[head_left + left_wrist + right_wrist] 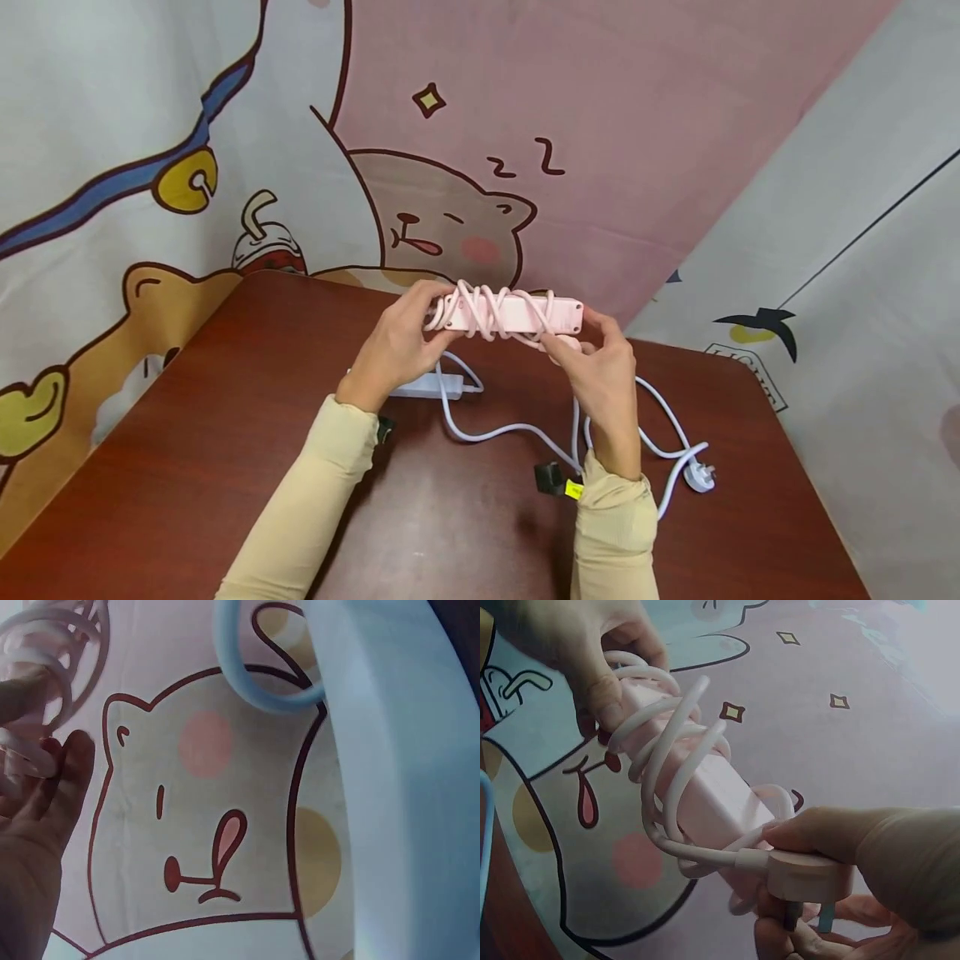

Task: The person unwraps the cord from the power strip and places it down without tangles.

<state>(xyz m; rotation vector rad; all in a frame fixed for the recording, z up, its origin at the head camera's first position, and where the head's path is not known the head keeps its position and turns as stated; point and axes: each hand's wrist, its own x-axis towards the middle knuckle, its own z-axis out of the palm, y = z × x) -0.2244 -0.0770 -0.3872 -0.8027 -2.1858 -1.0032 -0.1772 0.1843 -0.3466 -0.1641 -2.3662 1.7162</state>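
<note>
A pink power strip (517,315) is held up above the table, its own pale pink cord (676,761) wound round it in several loops. The left hand (397,340) grips one end, thumb and fingers over the looped cord. At the other end the right hand (603,367) holds the strip together with the cord's plug (808,876), thumb on top and fingers below. The plug's prongs point down between the right fingers in the right wrist view. In the left wrist view only part of the strip shows beside the left hand (37,825).
A white power strip (429,386) lies on the brown table (187,450) behind the left wrist. Its white cord (510,429) runs right to a plug (699,475). A black item with a yellow tag (573,489) sits by the right wrist. A cartoon-print cloth (637,125) hangs behind.
</note>
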